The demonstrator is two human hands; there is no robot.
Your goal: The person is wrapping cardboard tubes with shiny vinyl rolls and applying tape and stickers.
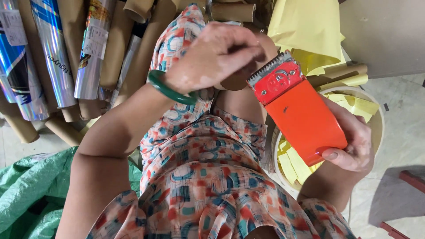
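My right hand (354, 141) grips an orange-red tape dispenser (301, 115) with a toothed metal cutter at its upper end. My left hand (212, 57), with a green bangle (166, 88) on the wrist, has its fingers pinched together just left of the cutter, apparently on the tape's end; the tape itself is hard to make out. Both hands hover over my lap, which is covered by patterned cloth (208, 168).
Cardboard tubes and shiny foil rolls (57, 57) lie at the upper left. A round white bucket (376, 119) with yellow paper scraps stands under the dispenser. Yellow paper sheets (310, 26) sit at the top right. A green plastic sack (31, 190) lies at the lower left.
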